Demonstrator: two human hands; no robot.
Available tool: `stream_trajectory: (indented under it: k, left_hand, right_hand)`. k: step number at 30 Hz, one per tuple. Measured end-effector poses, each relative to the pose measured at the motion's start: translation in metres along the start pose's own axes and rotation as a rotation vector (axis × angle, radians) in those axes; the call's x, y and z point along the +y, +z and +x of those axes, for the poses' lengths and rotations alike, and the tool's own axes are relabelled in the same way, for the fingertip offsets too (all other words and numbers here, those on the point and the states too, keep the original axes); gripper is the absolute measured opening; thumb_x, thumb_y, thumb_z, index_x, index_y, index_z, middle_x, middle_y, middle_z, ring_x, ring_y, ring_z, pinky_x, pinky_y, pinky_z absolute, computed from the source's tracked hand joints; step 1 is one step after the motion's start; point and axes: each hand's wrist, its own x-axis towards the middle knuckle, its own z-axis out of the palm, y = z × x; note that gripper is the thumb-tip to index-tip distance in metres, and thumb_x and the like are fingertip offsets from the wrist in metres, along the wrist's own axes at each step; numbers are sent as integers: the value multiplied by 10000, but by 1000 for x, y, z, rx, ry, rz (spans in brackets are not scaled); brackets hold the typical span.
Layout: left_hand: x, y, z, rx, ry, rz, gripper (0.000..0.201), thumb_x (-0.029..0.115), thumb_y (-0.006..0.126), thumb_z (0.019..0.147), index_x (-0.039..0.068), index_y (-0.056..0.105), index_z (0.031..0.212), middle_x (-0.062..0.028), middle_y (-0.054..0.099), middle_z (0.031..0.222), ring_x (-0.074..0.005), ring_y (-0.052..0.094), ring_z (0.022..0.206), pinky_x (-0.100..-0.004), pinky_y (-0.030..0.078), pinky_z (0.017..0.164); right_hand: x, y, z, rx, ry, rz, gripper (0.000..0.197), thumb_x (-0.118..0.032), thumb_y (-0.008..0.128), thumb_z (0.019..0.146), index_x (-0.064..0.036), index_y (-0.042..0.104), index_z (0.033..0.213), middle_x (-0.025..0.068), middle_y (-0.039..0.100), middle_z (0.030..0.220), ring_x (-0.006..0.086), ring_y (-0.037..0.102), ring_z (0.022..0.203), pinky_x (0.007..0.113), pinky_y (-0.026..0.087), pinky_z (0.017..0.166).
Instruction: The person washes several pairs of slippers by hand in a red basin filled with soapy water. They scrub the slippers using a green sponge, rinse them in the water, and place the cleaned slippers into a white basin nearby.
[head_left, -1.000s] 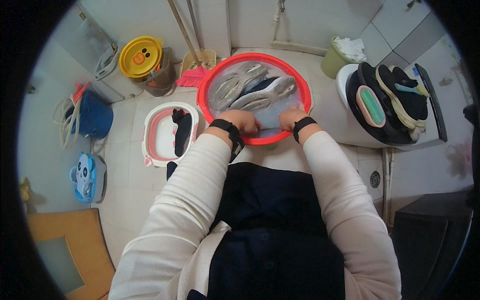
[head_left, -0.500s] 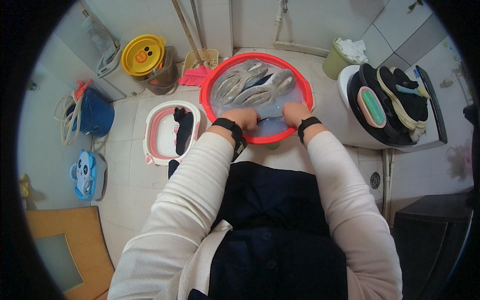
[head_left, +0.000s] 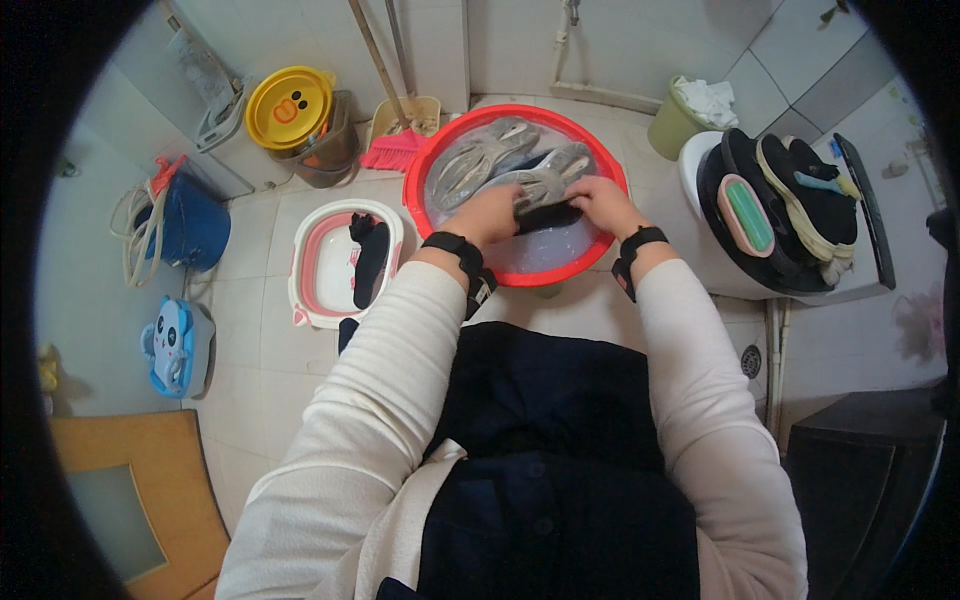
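Note:
A red basin [head_left: 412, 170] of cloudy, sudsy water holds several shoes lying with their grey soles [head_left: 480, 160] up. At its near side my left hand [head_left: 490, 212] and my right hand [head_left: 606, 207] grip the two ends of a wet black flat piece [head_left: 548, 217]. It is held level, just above the water and against the nearest sole; its exact kind is not clear. My fingers are closed over its upper edge. Both wrists wear black straps.
Left of the basin stands a pink-and-white tub [head_left: 298, 262] with a black cloth item in it. A pink broom [head_left: 395, 150] leans behind. To the right, black shoes [head_left: 800, 190] and a green-and-pink brush [head_left: 746, 215] lie on a toilet lid. A blue bucket [head_left: 195, 225] stands far left.
Both hands have risen from the water at the basin's near side and moved slightly away from me. The black piece, mostly under water before, now shows between them.

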Motion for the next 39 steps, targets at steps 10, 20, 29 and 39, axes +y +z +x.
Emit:
stream_trajectory:
  k: [10, 20, 29, 39]
  left_hand:
    - [23, -19, 16, 377, 35, -1157, 295, 266, 651, 889, 49, 637, 1089, -4, 661, 941, -108, 597, 854, -234, 464, 747]
    - [44, -30, 10, 379, 84, -1236, 357, 319, 440, 991, -8, 582, 975, -73, 628, 816, -177, 613, 742, -318, 503, 694]
    - [54, -29, 11, 459, 75, -982, 461, 439, 406, 990, 41, 531, 794, -17, 517, 680, -122, 467, 585, -280, 391, 551]
    - [45, -18, 24, 641, -26, -919, 558, 500, 434, 958, -18, 574, 804, -91, 566, 607, -202, 547, 544, -353, 430, 530]
  right_hand:
    - [-25, -13, 6, 89, 145, 839, 217, -161, 582, 930, 10, 655, 1041, -12, 643, 918, 81, 569, 795, 247, 465, 736]
    - [-66, 4, 8, -140, 53, 662, 211, -129, 614, 891, 18, 655, 1037, 38, 661, 889, 120, 584, 815, 275, 465, 775]
    - [-78, 15, 5, -104, 121, 735, 223, -35, 530, 879, -18, 607, 1087, 33, 627, 862, 143, 568, 797, 285, 459, 750]
    - [-69, 32, 12, 15, -203, 309, 254, -65, 534, 811, 23, 609, 1037, 272, 628, 961, 412, 594, 928, 425, 467, 829]
